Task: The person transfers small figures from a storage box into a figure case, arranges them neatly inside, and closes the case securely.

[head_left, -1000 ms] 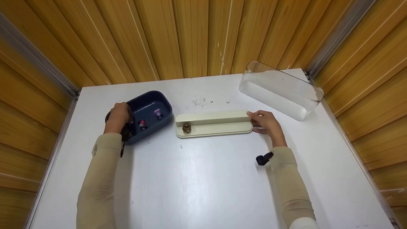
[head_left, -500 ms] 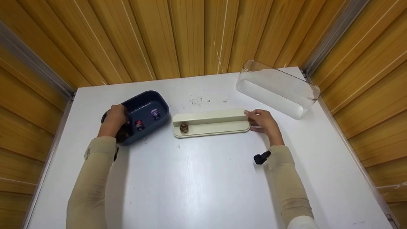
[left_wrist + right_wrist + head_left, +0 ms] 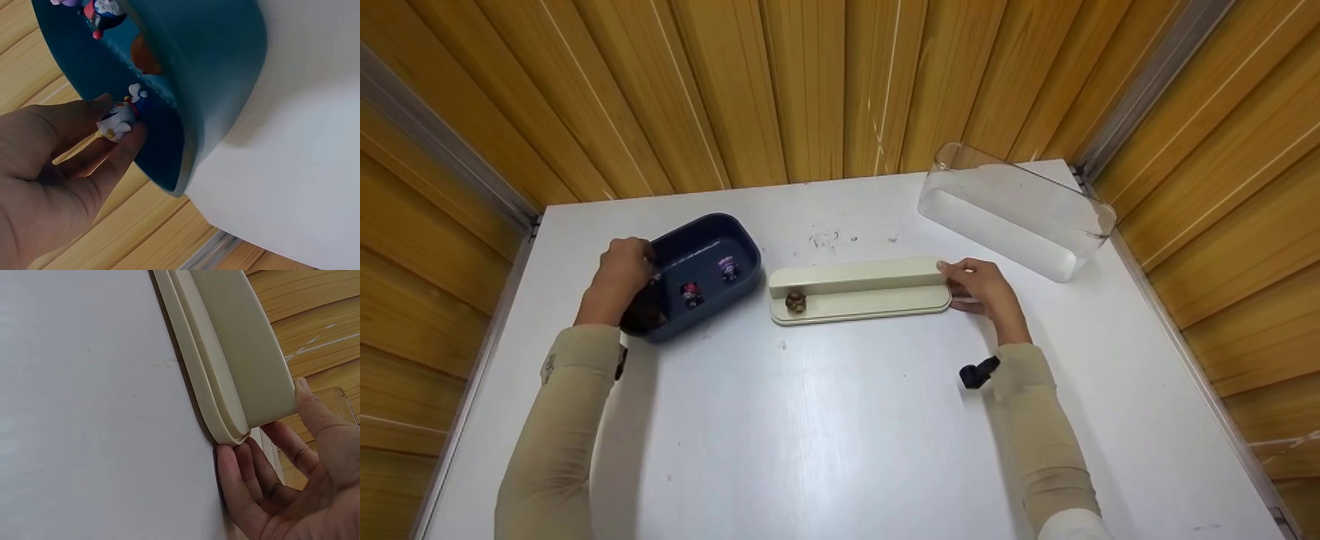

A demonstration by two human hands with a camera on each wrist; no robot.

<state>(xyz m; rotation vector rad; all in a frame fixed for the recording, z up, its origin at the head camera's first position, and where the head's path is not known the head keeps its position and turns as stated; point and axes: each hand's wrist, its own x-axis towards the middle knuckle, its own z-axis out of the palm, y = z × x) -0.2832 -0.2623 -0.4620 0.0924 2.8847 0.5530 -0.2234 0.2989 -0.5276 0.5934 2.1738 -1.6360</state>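
Now, from the head, the left hand [image 3: 619,274] is at the navy bin's [image 3: 697,262] left end, and a brown figurine [image 3: 796,301] sits on the cream stand [image 3: 877,301]. At the left wrist, its grip pinches a white-and-blue figurine [image 3: 119,121] at the bin's opening. At the right wrist, the right hand [image 3: 320,495] clasps the stand's end between thumb and fingers.

The place seems to be a small booth. Wood-patterned panels [image 3: 810,90] stand around a white table [image 3: 825,420], and grey metal strips [image 3: 1166,82] run along the corners. Home or lab, I cannot tell.
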